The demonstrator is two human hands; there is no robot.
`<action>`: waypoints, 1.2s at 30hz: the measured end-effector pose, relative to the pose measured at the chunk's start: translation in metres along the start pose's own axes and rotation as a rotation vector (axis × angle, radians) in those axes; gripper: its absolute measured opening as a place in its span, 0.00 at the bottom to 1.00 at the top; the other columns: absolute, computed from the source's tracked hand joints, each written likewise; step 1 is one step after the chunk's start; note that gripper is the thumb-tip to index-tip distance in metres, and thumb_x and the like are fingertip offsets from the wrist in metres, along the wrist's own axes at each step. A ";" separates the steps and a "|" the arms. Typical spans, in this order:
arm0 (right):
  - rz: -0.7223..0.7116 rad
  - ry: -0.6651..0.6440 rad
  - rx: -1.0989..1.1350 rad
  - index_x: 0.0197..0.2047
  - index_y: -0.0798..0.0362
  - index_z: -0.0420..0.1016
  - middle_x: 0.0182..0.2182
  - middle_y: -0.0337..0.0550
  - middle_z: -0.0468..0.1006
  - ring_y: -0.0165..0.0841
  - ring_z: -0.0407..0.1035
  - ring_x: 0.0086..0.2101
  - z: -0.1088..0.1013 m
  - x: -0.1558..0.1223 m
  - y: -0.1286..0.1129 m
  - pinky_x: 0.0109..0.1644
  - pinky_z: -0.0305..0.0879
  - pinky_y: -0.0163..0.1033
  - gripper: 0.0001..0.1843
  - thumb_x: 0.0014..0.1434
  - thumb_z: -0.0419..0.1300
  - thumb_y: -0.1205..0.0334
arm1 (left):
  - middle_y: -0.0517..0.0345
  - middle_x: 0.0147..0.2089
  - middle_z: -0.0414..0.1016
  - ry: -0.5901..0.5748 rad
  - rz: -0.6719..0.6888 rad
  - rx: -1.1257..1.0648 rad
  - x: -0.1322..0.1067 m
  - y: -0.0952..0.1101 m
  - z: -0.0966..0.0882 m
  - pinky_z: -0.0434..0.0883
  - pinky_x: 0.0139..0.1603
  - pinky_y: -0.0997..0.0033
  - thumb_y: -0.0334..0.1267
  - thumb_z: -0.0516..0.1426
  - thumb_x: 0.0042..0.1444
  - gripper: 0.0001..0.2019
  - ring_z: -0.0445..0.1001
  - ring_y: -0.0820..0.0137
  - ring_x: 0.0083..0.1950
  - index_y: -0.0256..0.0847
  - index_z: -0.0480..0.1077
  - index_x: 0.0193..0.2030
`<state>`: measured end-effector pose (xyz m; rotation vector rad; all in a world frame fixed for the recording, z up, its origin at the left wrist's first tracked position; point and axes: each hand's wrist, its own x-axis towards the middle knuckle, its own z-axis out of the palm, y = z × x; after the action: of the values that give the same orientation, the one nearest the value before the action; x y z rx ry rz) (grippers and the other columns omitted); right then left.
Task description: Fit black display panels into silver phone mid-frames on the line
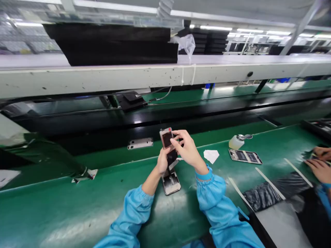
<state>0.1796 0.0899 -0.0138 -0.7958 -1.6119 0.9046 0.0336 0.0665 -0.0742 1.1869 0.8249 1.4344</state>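
Note:
My left hand (162, 162) grips the lower part of a phone frame (167, 138), holding it upright above the green bench. My right hand (186, 148) is closed over its right edge, fingertips pinched at the top of the dark panel. Below my hands a second phone body (171, 182) lies flat on the green mat (77, 203). Both my sleeves are light blue.
A white phone frame (140, 143) lies on the dark conveyor behind. To the right sit a folded white wipe (211, 155), a small white bottle (236, 142) and another open phone (245, 156). A co-worker's hands (319, 162) work at the far right. A shelf (155, 77) overhangs the belt.

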 end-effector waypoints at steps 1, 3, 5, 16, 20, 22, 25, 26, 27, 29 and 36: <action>-0.019 0.010 -0.017 0.58 0.49 0.82 0.57 0.53 0.76 0.40 0.78 0.47 -0.001 0.001 0.000 0.38 0.81 0.40 0.22 0.71 0.68 0.42 | 0.47 0.40 0.84 -0.001 0.020 0.032 -0.001 -0.001 0.001 0.81 0.51 0.53 0.61 0.60 0.68 0.26 0.84 0.52 0.44 0.37 0.82 0.51; -0.027 0.039 -0.029 0.57 0.49 0.83 0.60 0.55 0.76 0.43 0.79 0.52 -0.002 0.002 -0.001 0.41 0.84 0.42 0.21 0.71 0.69 0.43 | 0.48 0.40 0.84 -0.007 0.074 0.123 -0.005 -0.004 0.002 0.82 0.52 0.52 0.64 0.59 0.70 0.27 0.83 0.53 0.45 0.38 0.81 0.52; 0.004 0.063 -0.019 0.56 0.50 0.82 0.59 0.54 0.79 0.44 0.79 0.55 -0.001 0.002 -0.003 0.45 0.85 0.44 0.20 0.70 0.69 0.45 | 0.46 0.46 0.85 -0.006 0.129 0.202 -0.007 -0.009 0.002 0.82 0.56 0.50 0.66 0.56 0.73 0.31 0.84 0.52 0.48 0.38 0.80 0.57; 0.086 0.030 0.208 0.54 0.48 0.75 0.51 0.46 0.85 0.40 0.83 0.51 0.010 0.001 -0.005 0.52 0.82 0.44 0.24 0.70 0.70 0.37 | 0.34 0.71 0.76 -0.066 0.483 0.598 -0.002 -0.012 -0.013 0.77 0.73 0.44 0.54 0.51 0.82 0.28 0.79 0.50 0.70 0.40 0.67 0.78; 0.059 0.074 0.246 0.53 0.47 0.75 0.52 0.47 0.86 0.40 0.83 0.51 0.014 0.000 -0.008 0.54 0.81 0.45 0.28 0.69 0.70 0.33 | 0.35 0.74 0.73 -0.077 0.600 0.671 0.000 -0.006 -0.012 0.81 0.68 0.48 0.49 0.48 0.84 0.30 0.81 0.55 0.66 0.46 0.52 0.87; 0.039 0.079 0.237 0.52 0.47 0.76 0.52 0.48 0.86 0.40 0.83 0.50 0.013 0.000 -0.008 0.56 0.80 0.46 0.29 0.68 0.70 0.30 | 0.37 0.73 0.74 -0.083 0.642 0.707 0.000 -0.002 -0.012 0.81 0.66 0.50 0.46 0.49 0.84 0.31 0.82 0.57 0.63 0.48 0.50 0.88; 0.031 0.060 0.248 0.50 0.47 0.77 0.53 0.49 0.86 0.40 0.82 0.50 0.008 0.001 -0.008 0.57 0.81 0.46 0.30 0.67 0.71 0.29 | 0.39 0.69 0.77 -0.091 0.678 0.745 -0.001 0.005 -0.011 0.82 0.65 0.53 0.44 0.49 0.84 0.31 0.83 0.58 0.62 0.49 0.49 0.89; 0.030 0.044 0.259 0.48 0.47 0.77 0.53 0.48 0.86 0.40 0.82 0.49 0.006 0.001 -0.008 0.56 0.81 0.46 0.29 0.66 0.71 0.29 | 0.39 0.69 0.77 -0.096 0.686 0.750 -0.001 0.007 -0.011 0.82 0.65 0.53 0.43 0.49 0.84 0.31 0.82 0.58 0.63 0.50 0.49 0.89; 0.029 0.024 0.268 0.47 0.47 0.77 0.53 0.48 0.86 0.39 0.81 0.48 0.004 0.001 -0.009 0.54 0.81 0.45 0.28 0.67 0.71 0.30 | 0.40 0.69 0.77 -0.105 0.694 0.751 -0.001 0.009 -0.009 0.81 0.66 0.53 0.42 0.49 0.84 0.31 0.81 0.57 0.64 0.51 0.48 0.89; 0.027 -0.014 0.274 0.44 0.48 0.76 0.52 0.48 0.85 0.37 0.79 0.44 0.001 0.002 -0.012 0.50 0.81 0.44 0.27 0.69 0.70 0.31 | 0.41 0.72 0.75 -0.122 0.704 0.745 -0.003 0.012 -0.006 0.80 0.69 0.53 0.43 0.49 0.84 0.31 0.80 0.57 0.68 0.53 0.48 0.89; -0.150 0.069 0.110 0.40 0.48 0.74 0.52 0.47 0.78 0.39 0.78 0.52 -0.033 -0.002 -0.024 0.60 0.78 0.47 0.24 0.73 0.68 0.36 | 0.43 0.58 0.81 0.043 0.483 0.629 -0.003 0.015 -0.005 0.82 0.60 0.56 0.54 0.50 0.83 0.24 0.84 0.61 0.53 0.41 0.72 0.71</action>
<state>0.2112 0.0813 0.0105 -0.6151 -1.5258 0.8421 0.0246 0.0608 -0.0619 1.9364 1.1163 1.6389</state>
